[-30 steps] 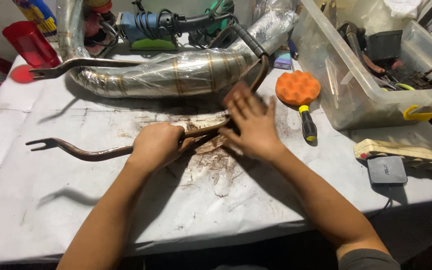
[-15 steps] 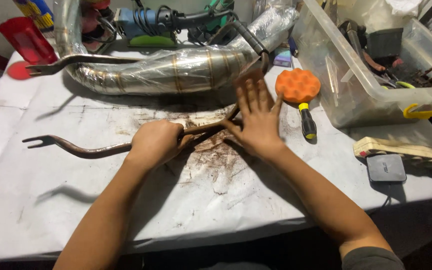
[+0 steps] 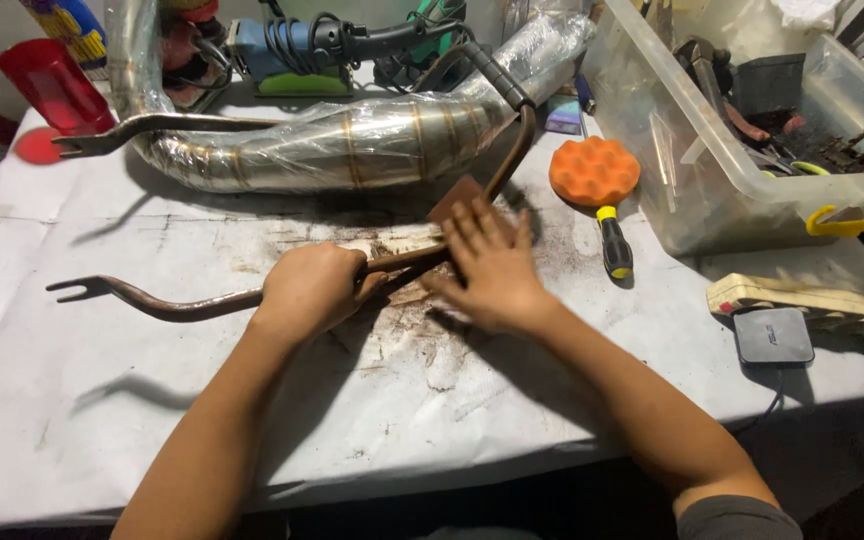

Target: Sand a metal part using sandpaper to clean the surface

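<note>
Two hands are engaged: the stiff, rusty rod [image 3: 192,303] is clenched mid-shaft in the left hand [image 3: 310,290], while a brown sanding sheet [image 3: 455,201] is pressed flat under the right hand [image 3: 492,265], fingers extended together.

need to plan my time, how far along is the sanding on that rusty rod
Partly done: rust dust stains the white table cover. In hand: left hand grips the rusty rod, right hand presses a brown sanding pad on it. Left: the forked end looks brown.
</note>
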